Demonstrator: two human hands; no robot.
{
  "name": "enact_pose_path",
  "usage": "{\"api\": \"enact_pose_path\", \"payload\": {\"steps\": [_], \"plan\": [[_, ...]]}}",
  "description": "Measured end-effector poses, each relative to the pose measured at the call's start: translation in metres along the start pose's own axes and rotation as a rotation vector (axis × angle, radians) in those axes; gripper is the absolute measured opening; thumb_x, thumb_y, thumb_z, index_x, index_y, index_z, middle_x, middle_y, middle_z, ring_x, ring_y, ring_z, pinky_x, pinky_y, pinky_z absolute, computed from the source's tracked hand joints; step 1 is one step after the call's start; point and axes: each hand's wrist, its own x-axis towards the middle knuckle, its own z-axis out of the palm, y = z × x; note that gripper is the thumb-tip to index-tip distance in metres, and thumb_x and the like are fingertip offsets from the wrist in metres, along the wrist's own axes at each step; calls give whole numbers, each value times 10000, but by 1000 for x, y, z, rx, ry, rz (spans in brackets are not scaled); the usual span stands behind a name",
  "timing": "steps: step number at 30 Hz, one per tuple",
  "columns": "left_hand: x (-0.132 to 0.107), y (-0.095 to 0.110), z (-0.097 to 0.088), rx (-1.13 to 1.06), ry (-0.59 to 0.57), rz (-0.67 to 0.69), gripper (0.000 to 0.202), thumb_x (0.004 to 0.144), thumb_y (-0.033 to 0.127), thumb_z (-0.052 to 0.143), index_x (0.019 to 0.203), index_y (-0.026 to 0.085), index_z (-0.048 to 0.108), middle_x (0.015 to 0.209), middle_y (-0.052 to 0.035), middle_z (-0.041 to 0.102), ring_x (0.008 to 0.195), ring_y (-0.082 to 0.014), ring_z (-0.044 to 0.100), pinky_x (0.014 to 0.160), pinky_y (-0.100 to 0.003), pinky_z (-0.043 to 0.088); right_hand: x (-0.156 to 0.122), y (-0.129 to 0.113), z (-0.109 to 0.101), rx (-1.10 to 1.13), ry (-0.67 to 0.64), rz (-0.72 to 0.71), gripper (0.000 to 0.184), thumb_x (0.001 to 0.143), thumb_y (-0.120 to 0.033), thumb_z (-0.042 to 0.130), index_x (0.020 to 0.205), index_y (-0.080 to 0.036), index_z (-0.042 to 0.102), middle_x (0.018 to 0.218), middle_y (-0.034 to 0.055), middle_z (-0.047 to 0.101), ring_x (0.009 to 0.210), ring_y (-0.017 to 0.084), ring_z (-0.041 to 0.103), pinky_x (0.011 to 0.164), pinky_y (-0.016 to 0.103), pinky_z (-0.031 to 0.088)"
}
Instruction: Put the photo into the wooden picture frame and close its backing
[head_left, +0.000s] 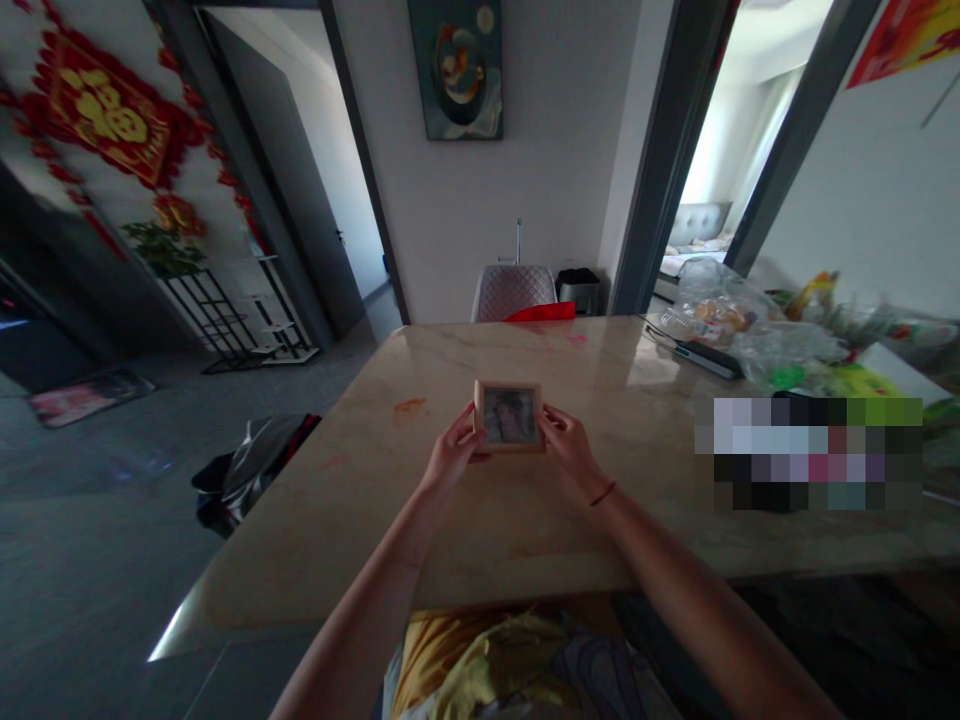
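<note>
A small picture frame (pixel 510 449) with a light wooden border and a dark picture behind it is held upright over the table, facing me. My left hand (pixel 455 447) grips its left edge, thumb on the front near the lower left corner. On the opposite edge, my right hand (pixel 566 440) pinches the frame's right side, with a thin dark band around that wrist. Both hands are closed on it, and parts of the fingers behind the frame are hidden.
The marble-look table (pixel 360 530) stretches around my hands. Toward its right lie a dark elongated device (pixel 709 358), clear plastic bags (pixel 787 345) and a pixelated patch. A quilted chair (pixel 514 290) stands at the far edge; a dark bag (pixel 259 460) is on the floor left.
</note>
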Motion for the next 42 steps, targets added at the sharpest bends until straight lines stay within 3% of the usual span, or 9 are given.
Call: {"api": "enact_pose_path", "payload": {"steps": [7, 12, 19, 22, 25, 29, 34, 39, 42], "plan": [[-7, 13, -1, -159, -77, 8, 692, 704, 198, 734, 1342, 269, 476, 952, -18, 675, 748, -121, 632, 685, -289, 580, -5, -19, -3, 454, -77, 98, 525, 619, -426, 734, 1115, -272, 651, 860, 1, 689, 729, 140, 613, 660, 269, 452], [-8, 17, -4, -187, -98, -2, 701, 685, 203, 747, 1334, 263, 488, 976, -24, 683, 748, -128, 641, 669, -279, 580, -13, -28, -10, 505, -236, 166, 273, 640, -440, 742, 814, -238, 687, 737, -14, 643, 633, 111, 554, 570, 239, 401], [-2, 9, -2, -47, -29, 19, 682, 715, 286, 722, 1348, 237, 470, 1013, -52, 686, 801, -165, 656, 705, -321, 575, -15, -34, -11, 545, -268, 236, 305, 566, -449, 793, 647, -209, 622, 616, -43, 555, 565, 90, 489, 566, 236, 382], [-2, 5, 2, 220, 129, 159, 555, 761, 327, 676, 1288, 218, 540, 1129, -97, 658, 931, -228, 657, 805, -375, 547, -16, -34, -6, 561, -197, 245, 331, 527, -459, 806, 644, -207, 627, 626, -39, 567, 568, 92, 494, 567, 232, 388], [-8, 4, 9, 634, 226, 530, 428, 801, 322, 637, 1219, 242, 598, 1306, -104, 564, 1187, -274, 537, 1017, -458, 411, -15, -31, -1, 562, -156, 251, 350, 521, -485, 794, 646, -204, 627, 631, -30, 586, 555, 97, 496, 557, 239, 385], [-14, 0, 22, 1077, -121, 885, 470, 800, 302, 639, 1259, 242, 558, 1392, -96, 488, 1318, -272, 406, 1103, -511, 292, -15, -28, 1, 519, -130, 207, 352, 578, -521, 736, 638, -204, 596, 598, -23, 583, 543, 109, 504, 546, 247, 384], [-11, -3, 29, 1200, -212, 967, 457, 876, 93, 423, 1311, 199, 512, 1352, -105, 527, 1300, -214, 436, 1116, -431, 315, -16, -30, 2, 458, -124, 195, 360, 616, -545, 686, 649, -203, 580, 574, -17, 566, 517, 113, 488, 489, 245, 348], [-9, -1, 24, 1184, -193, 968, 427, 884, 90, 398, 1270, 189, 550, 1319, -105, 556, 1263, -209, 480, 1077, -410, 376, -21, -35, 7, 465, -103, 193, 405, 615, -527, 704, 523, -208, 470, 459, -73, 382, 438, 74, 341, 452, 239, 273], [-10, 1, 22, 1175, -194, 974, 409, 884, 94, 400, 1247, 181, 569, 1309, -102, 564, 1259, -202, 485, 1078, -406, 373, -21, -34, 6, 480, -121, 185, 372, 616, -521, 714, 570, -208, 517, 495, -58, 455, 462, 81, 399, 472, 235, 319]]}}
